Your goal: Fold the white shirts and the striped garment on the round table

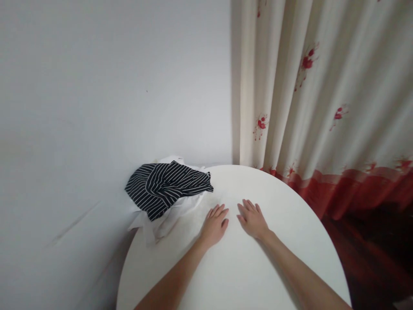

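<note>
Both my hands rest palm down on a round white table (pixel 232 275), a short gap between them. My left hand (pixel 214 224) is open, fingers slightly apart, and holds nothing. It is the nearer one to a crumpled black cloth with white stripes (pixel 167 185), without touching it. My right hand (pixel 252 218) also lies open and holds nothing, its fingers stretched out. Under the striped cloth lies white fabric (pixel 172 219), part of which hangs over the table's left edge. The full shape of both cloth pieces is hidden by their folds.
A plain pale wall (pixel 129 86) borders the table at the back and left. A cream curtain (pixel 322 107) with red flowers and a red hem hangs behind the table on the right. Dark reddish floor (pixel 364 258) shows past the table's right edge.
</note>
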Action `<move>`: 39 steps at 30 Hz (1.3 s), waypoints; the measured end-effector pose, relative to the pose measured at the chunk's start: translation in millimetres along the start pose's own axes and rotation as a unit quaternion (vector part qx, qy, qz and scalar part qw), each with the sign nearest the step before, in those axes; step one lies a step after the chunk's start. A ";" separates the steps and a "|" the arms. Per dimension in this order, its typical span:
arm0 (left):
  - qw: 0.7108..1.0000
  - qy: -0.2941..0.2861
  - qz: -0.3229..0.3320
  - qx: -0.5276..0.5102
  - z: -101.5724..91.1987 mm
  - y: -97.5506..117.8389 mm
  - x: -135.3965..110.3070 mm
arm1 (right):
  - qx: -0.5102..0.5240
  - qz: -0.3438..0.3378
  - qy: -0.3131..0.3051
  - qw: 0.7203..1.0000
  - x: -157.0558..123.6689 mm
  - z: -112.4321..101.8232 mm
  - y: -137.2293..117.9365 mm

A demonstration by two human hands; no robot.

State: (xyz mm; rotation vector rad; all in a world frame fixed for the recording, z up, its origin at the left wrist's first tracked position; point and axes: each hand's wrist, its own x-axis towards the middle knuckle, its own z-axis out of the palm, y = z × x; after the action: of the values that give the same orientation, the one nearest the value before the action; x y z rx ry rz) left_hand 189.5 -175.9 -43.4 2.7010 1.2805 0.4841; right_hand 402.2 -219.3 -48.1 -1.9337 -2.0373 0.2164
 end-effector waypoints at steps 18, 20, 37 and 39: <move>1.000 -0.014 0.015 -0.018 2.0 -0.1 -5.8 | 0.012 0.002 0.011 1.000 -1.1 -0.5 6.2; 1.000 -0.013 0.013 -0.020 1.6 0.3 -5.6 | 0.001 0.003 0.017 1.000 -2.6 -0.3 4.0; 0.999 0.002 0.018 -0.035 -4.7 2.6 -4.1 | -0.027 0.053 0.037 0.998 -11.5 -10.0 5.5; 0.999 0.005 0.023 -0.042 -4.6 0.8 -4.8 | -0.024 0.056 0.033 0.998 -10.4 -11.2 5.1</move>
State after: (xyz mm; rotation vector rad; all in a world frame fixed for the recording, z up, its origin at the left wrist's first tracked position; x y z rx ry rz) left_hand 185.8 -180.3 -40.0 2.6667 1.1745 0.5453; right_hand 411.0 -230.5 -40.6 -2.0580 -1.9124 0.1296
